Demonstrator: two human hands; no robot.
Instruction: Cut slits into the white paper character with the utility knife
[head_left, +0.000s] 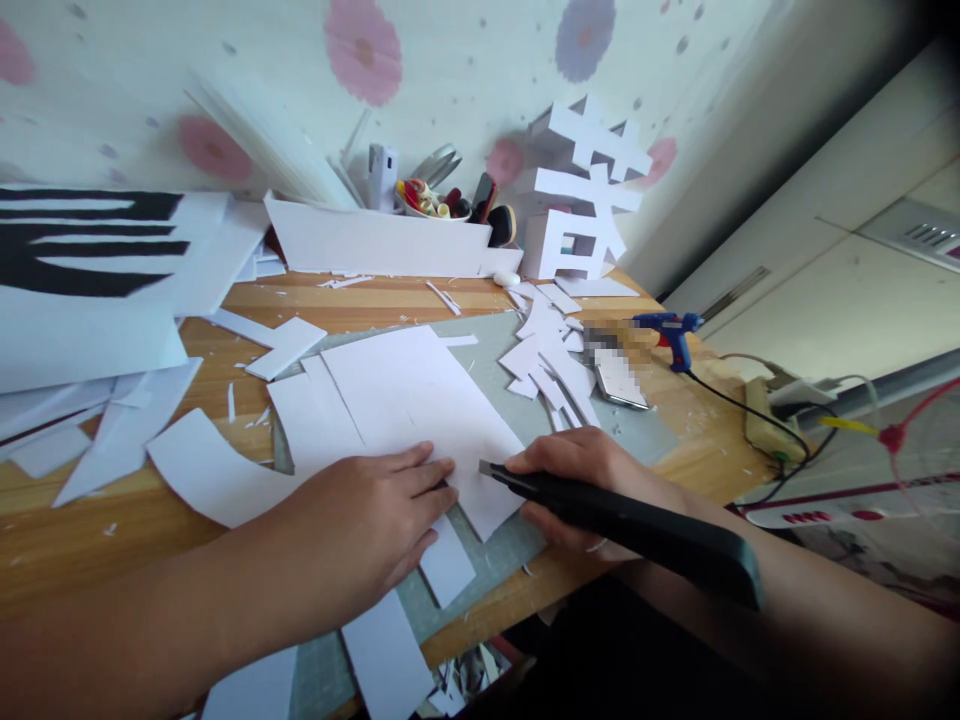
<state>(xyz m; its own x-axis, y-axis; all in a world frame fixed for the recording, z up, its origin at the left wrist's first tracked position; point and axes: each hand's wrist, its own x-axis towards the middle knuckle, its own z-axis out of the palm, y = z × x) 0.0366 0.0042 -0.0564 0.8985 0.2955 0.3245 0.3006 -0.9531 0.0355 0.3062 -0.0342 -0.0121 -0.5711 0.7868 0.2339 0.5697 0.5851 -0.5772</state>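
Note:
A black utility knife [637,520] is gripped in my right hand [585,480], its short blade tip just over the white board. My left hand [397,505] lies flat with fingers extended, pressing on the board's lower part. The white foam board [420,390] rests on a grey-green cutting mat [495,345] and has a slit near its left side. Narrow white strips [446,565] lie below my left hand, partly hidden by it.
White offcuts [551,350] lie right of the board, near a phone [621,378] and a blue glue gun [675,335]. Behind stand a white box structure [577,200] and a long white tray [382,240]. Boards with black shapes [90,300] lean at left.

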